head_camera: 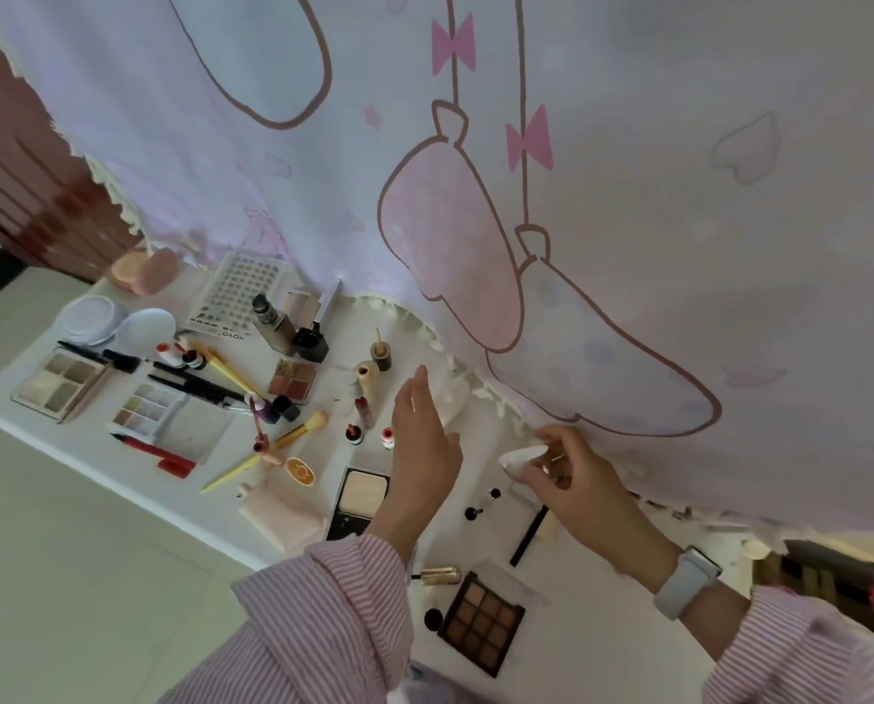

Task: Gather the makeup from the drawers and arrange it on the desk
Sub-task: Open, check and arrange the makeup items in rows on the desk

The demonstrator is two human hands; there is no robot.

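Note:
Makeup lies spread over the white desk (592,647). My left hand (422,439) hovers above the middle of the desk with fingers straight and holds nothing. My right hand (572,480) pinches a small white item (521,457) near the curtain's hem. Under my left wrist lies an open powder compact (361,500). A brown eyeshadow palette (480,624) and a gold tube (440,575) sit close to me. Further left are brushes with yellow handles (267,449), a red pencil (155,452), a pale palette (56,383) and a reddish palette (293,381).
A pink cartoon curtain (526,195) hangs behind the desk and brushes its back edge. Cotton pads (89,317) and pink sponges (145,269) sit at the far left corner. The desk's front edge drops to a pale floor (69,551). A dark shelf (831,571) shows at right.

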